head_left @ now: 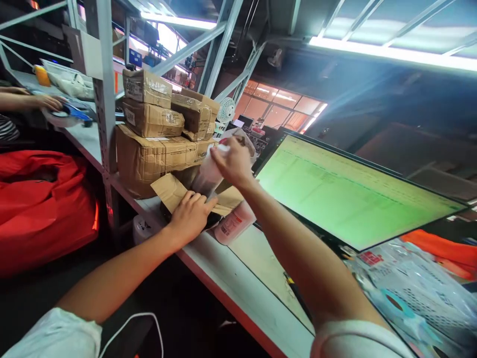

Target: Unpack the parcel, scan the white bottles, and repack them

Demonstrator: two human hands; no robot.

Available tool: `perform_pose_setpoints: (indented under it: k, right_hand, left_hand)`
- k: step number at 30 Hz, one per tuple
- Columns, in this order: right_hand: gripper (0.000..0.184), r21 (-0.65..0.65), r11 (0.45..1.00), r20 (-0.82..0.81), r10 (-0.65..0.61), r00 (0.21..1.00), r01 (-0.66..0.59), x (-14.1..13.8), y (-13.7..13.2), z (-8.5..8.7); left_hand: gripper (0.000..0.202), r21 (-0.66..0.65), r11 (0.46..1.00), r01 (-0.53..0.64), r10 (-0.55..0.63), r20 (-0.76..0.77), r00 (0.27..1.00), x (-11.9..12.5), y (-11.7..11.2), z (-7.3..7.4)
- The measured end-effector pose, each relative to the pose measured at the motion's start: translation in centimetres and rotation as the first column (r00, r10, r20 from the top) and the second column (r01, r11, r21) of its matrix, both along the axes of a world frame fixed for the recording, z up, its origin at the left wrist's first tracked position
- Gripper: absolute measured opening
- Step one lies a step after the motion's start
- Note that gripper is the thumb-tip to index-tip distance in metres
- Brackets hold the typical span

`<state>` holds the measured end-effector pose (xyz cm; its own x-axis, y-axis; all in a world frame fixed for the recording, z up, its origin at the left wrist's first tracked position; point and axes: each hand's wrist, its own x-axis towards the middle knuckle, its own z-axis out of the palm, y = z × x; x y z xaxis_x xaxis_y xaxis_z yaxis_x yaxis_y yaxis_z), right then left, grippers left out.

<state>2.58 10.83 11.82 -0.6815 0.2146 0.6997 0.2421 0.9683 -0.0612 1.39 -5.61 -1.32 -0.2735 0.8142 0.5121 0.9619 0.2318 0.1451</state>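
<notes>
My right hand (pixel 235 161) is closed round the top of a pale, translucent bottle (pixel 207 174), which is tilted and blurred. Its lower end is down in an open cardboard box (pixel 169 191) with raised flaps. My left hand (pixel 191 217) grips the near edge of that box, fingers bent over it close to the bottle. Just right of the box, a second bottle (pixel 235 223), pinkish with a red-and-white label, stands on the bench under my right forearm. The inside of the box is mostly hidden.
Taped cardboard boxes (pixel 149 149) are stacked behind the open box. A lit monitor (pixel 354 191) stands at right, with plastic-wrapped packages (pixel 421 293) below it. A metal shelf post (pixel 106 89) rises at left. Another person's hand (pixel 48 102) is by a blue tape dispenser (pixel 78 113).
</notes>
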Motion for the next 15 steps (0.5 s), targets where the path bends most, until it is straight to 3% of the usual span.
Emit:
perform_pose_setpoints:
  k: [2,5,8,10,13,15]
  right_hand:
    - [0.047,-0.048,0.992,0.239,-0.106,0.965,0.121,-1.4,-0.7,-2.1]
    - [0.039,-0.086,0.983,0.455,-0.103,0.885,0.159,-0.7,-0.6,-1.9]
    - [0.041,-0.098,0.99,0.347,-0.064,0.936,0.104,3.3,1.1,0.2]
    - [0.053,-0.043,0.987,0.347,-0.129,0.929,0.153,7.0,2.3,0.8]
    - [0.062,-0.062,0.965,0.489,-0.194,0.85,0.256,11.9,3.5,-1.2]
    - [0.06,-0.072,0.955,0.409,-0.236,0.881,0.289,13.7,3.9,-3.7]
  left_hand:
    - [0.04,0.013,1.0,-0.006,0.006,0.007,1.0,-0.2,0.1,-0.1]
    - [0.036,0.061,0.998,-0.001,0.001,-0.013,1.0,-0.6,0.1,-0.5]
    - [0.037,0.135,0.991,0.025,-0.021,-0.03,0.999,-0.9,0.3,-1.1]
    - [0.036,0.202,0.978,0.043,-0.034,-0.051,0.998,-1.2,0.5,-1.6]
    - [0.031,0.301,0.951,0.073,-0.05,-0.083,0.995,-1.4,0.9,-2.3]
    - [0.029,0.338,0.937,0.091,-0.065,-0.088,0.994,-1.4,1.1,-2.6]
